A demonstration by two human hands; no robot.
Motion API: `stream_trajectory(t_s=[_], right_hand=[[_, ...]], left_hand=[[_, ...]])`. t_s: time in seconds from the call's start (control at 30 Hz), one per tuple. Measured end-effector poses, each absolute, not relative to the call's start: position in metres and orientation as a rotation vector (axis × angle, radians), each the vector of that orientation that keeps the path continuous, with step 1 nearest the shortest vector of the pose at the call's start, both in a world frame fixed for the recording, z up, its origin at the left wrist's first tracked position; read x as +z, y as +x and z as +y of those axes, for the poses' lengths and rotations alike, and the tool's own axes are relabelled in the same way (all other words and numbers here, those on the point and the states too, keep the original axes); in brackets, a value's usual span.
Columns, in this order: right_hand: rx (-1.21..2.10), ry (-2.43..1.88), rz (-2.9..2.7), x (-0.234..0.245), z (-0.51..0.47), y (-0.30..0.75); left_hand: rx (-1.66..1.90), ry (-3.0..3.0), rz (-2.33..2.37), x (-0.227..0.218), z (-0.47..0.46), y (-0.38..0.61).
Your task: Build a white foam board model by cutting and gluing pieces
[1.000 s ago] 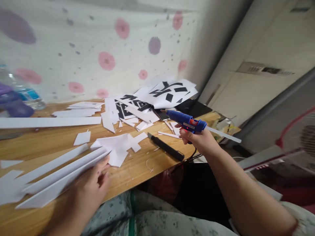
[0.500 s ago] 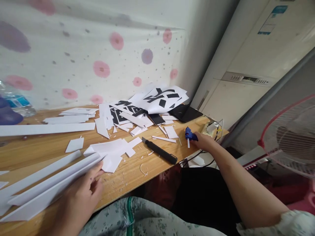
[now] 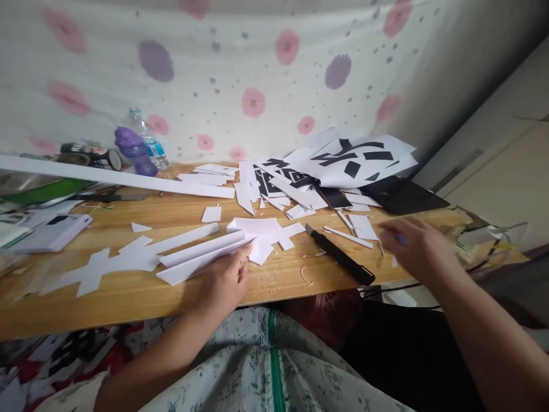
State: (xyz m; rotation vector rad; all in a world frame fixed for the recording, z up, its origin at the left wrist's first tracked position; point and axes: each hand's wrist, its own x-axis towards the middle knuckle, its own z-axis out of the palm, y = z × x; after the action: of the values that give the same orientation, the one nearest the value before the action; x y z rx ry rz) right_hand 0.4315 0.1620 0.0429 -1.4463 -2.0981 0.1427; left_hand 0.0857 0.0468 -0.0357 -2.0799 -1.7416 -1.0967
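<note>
My left hand (image 3: pixel 227 277) pinches the near edge of a white foam board piece (image 3: pixel 206 260), whose long walls stand up like a channel. This channel joins a flat, branching white cutout (image 3: pixel 266 232) on its right. My right hand (image 3: pixel 405 249) is over the right part of the table, its fingers blurred by motion. A bit of the blue glue gun (image 3: pixel 401 239) shows between its fingers, and the white glue stick (image 3: pixel 394 261) shows below; whether the hand grips the gun is unclear. Between the hands lies a black utility knife (image 3: pixel 341 254), blade toward the cutout.
A flat white cutout (image 3: pixel 98 269) and a phone (image 3: pixel 55 233) are on the left. Behind stand a purple bottle (image 3: pixel 136 151) and a water bottle (image 3: pixel 153 143). Scraps and printed paper (image 3: pixel 364 157) pile up at the back, beside a black flat device (image 3: pixel 403 194). Cables run at the right edge.
The view has swung left. My right hand has moved leftward from the glue gun's handle to over the gun, covering most of it. My left hand keeps its pinch on the white piece.
</note>
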Motion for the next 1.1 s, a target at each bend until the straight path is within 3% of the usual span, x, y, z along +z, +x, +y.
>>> stream_trajectory(t_s=[0.17,0.27,0.5,1.1], right_hand=[[0.275,-0.734,-2.538,0.022,0.125,0.321],[0.298,-0.558,-2.607,0.001,0.120,0.277],[0.262,-0.554,-2.569,-0.025,0.128,0.247],[0.169,-0.565,-2.520,-0.026,0.120,0.243]], left_hand=[[-1.093,-2.091,-1.789,-0.037,0.046,0.085],[-1.095,-2.099,-1.818,-0.039,0.047,0.085],[-1.061,-2.119,-1.871,-0.038,0.047,0.085],[-1.134,-2.124,-1.833,-0.036,0.046,0.086]])
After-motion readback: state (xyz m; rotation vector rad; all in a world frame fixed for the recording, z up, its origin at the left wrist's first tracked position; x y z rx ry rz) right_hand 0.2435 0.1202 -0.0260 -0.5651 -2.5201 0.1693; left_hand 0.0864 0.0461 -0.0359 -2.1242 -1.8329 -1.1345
